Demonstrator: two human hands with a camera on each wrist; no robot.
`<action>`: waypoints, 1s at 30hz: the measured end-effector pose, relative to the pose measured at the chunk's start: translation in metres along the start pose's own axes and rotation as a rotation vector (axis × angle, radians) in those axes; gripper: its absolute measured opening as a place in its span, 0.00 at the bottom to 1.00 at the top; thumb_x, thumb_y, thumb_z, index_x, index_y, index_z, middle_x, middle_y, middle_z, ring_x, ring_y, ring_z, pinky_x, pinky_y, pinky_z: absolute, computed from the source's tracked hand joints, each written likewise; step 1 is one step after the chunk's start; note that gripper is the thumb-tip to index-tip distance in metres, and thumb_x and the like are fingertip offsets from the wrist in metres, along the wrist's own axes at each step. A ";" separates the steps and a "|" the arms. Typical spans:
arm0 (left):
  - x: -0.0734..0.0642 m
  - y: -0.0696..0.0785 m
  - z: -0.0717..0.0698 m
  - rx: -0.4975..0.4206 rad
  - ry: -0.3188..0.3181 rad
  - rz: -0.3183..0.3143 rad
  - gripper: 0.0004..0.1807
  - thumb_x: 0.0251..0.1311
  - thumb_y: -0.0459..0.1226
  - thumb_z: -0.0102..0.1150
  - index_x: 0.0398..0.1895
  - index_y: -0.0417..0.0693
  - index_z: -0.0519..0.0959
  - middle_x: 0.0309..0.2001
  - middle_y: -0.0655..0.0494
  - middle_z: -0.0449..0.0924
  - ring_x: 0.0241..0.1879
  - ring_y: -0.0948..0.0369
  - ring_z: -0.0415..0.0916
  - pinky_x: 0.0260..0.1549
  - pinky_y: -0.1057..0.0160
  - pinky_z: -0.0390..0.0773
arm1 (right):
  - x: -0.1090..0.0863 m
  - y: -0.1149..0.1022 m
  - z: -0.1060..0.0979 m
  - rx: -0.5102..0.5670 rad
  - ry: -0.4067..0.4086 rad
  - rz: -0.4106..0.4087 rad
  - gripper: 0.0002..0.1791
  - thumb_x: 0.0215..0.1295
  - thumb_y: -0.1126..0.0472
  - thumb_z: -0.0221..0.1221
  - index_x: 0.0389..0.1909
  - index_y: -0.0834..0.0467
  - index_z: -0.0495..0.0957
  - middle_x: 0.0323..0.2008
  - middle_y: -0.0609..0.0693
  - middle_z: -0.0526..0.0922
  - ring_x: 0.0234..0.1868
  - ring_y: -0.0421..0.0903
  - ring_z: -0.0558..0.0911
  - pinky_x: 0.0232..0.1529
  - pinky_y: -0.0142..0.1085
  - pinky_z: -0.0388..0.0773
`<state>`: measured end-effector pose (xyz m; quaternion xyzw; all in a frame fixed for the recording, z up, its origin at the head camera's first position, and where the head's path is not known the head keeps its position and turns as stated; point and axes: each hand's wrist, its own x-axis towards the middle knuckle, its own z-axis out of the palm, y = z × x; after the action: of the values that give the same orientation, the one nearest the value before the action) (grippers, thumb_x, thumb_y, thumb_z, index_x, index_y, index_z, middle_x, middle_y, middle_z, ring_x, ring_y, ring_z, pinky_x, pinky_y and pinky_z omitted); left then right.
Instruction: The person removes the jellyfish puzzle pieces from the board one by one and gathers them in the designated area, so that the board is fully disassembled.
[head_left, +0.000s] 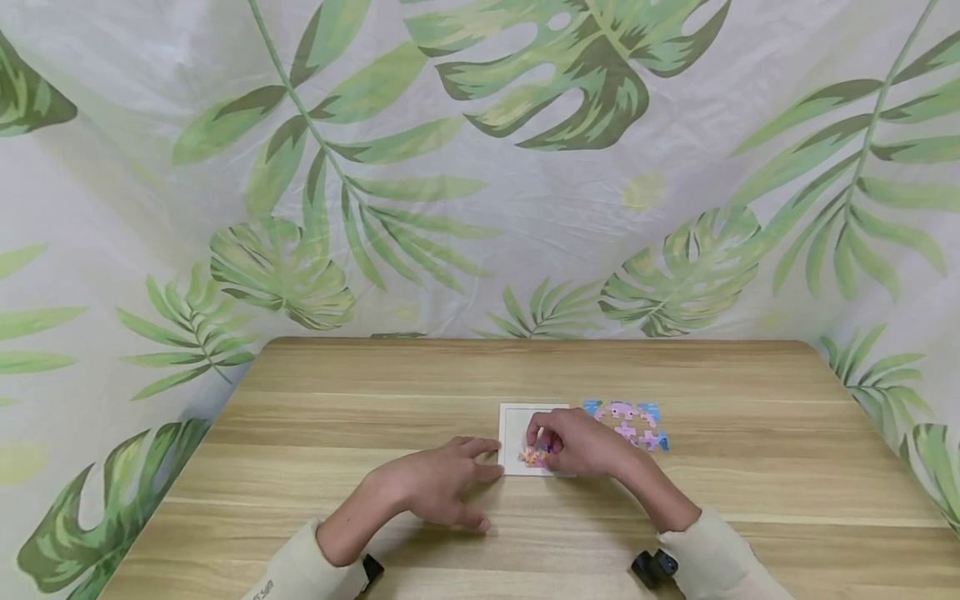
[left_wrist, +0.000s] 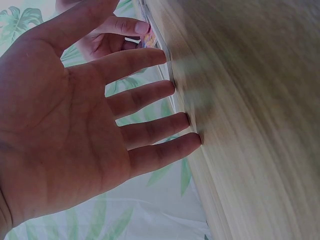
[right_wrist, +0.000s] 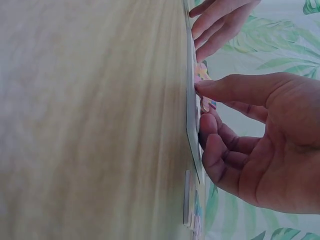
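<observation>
A flat white puzzle tray point(head_left: 504, 425) lies on the table, with pink, yellow and purple jigsaw pieces point(head_left: 532, 457) at its lower middle. Over the tray's right part, my right hand point(head_left: 581, 442) bends down and pinches a small jigsaw piece point(right_wrist: 205, 103) between thumb and fingers, close to the tray surface. Its fingers hide much of the piece. My left hand point(head_left: 448, 485) is spread with nearly straight fingers, its fingertips point(left_wrist: 167, 86) right at the tray's left edge.
To the right of the tray lies a group of pink and blue jigsaw pieces point(head_left: 624, 430), several joined or close together. The wooden table point(head_left: 337, 417) ends at a leaf-patterned cloth point(head_left: 465, 233) behind it. Dark wrist cameras point(head_left: 654, 568) sit near both sleeves.
</observation>
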<state>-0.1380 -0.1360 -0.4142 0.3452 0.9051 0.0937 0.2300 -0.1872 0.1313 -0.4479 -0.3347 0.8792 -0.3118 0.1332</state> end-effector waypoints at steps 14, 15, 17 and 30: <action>0.000 0.001 -0.001 -0.003 -0.009 -0.004 0.38 0.64 0.54 0.74 0.76 0.54 0.77 0.84 0.51 0.61 0.82 0.48 0.60 0.73 0.46 0.75 | -0.005 0.000 -0.009 0.185 -0.025 0.055 0.11 0.75 0.71 0.55 0.46 0.57 0.84 0.29 0.50 0.85 0.25 0.37 0.74 0.27 0.30 0.72; 0.000 0.001 -0.001 -0.004 -0.008 -0.004 0.38 0.64 0.54 0.74 0.76 0.54 0.77 0.84 0.51 0.61 0.82 0.48 0.60 0.73 0.46 0.75 | -0.006 0.000 -0.010 0.192 -0.025 0.060 0.11 0.76 0.70 0.55 0.47 0.57 0.84 0.30 0.50 0.85 0.26 0.37 0.75 0.28 0.30 0.72; 0.001 0.001 -0.001 -0.005 -0.008 -0.004 0.38 0.64 0.54 0.74 0.76 0.54 0.77 0.84 0.52 0.61 0.82 0.48 0.60 0.73 0.46 0.75 | -0.007 0.001 -0.012 0.203 -0.024 0.067 0.10 0.76 0.70 0.55 0.47 0.57 0.85 0.31 0.51 0.85 0.26 0.38 0.75 0.29 0.30 0.73; 0.001 0.000 0.001 0.001 -0.002 0.003 0.38 0.64 0.53 0.75 0.76 0.54 0.77 0.84 0.51 0.61 0.82 0.47 0.60 0.74 0.46 0.74 | -0.029 0.015 -0.019 0.197 -0.004 0.079 0.09 0.76 0.69 0.57 0.46 0.56 0.85 0.26 0.48 0.79 0.23 0.35 0.70 0.28 0.30 0.69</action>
<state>-0.1385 -0.1355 -0.4152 0.3469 0.9043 0.0929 0.2307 -0.1814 0.1683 -0.4422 -0.2859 0.8565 -0.3905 0.1792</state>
